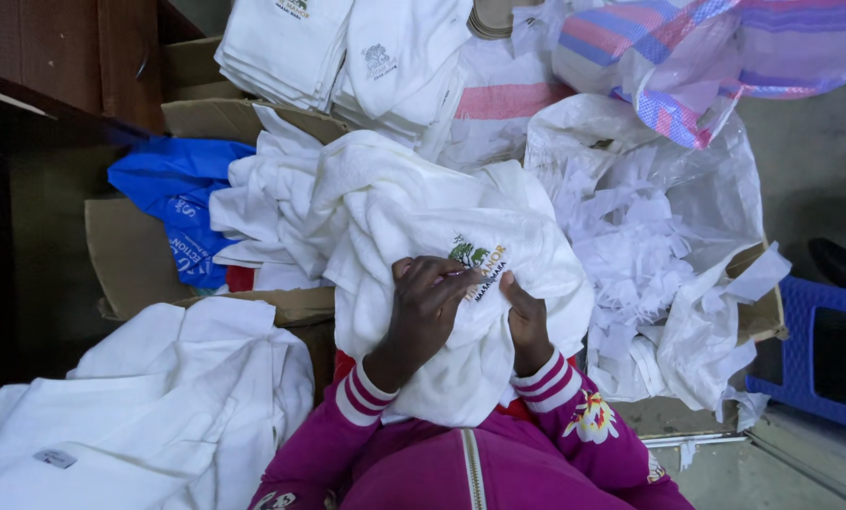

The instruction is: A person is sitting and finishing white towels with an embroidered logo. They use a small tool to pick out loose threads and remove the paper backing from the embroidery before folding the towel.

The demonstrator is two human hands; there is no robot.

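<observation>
left hand lies spread on the white embroidered cotton garment at centre frame; right hand pinches its fabric.

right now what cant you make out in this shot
Head view only:
- Embroidered emblem on the white garment: partly covered by the left hand and right hand.
- Fingertips of both hands: pressed into cloth folds, grip unclear.
- Folded white stack: cut off by the top edge.
- Blue crate: cut off by the right edge.
- Scraps in the clear bag: too small to tell apart.
</observation>
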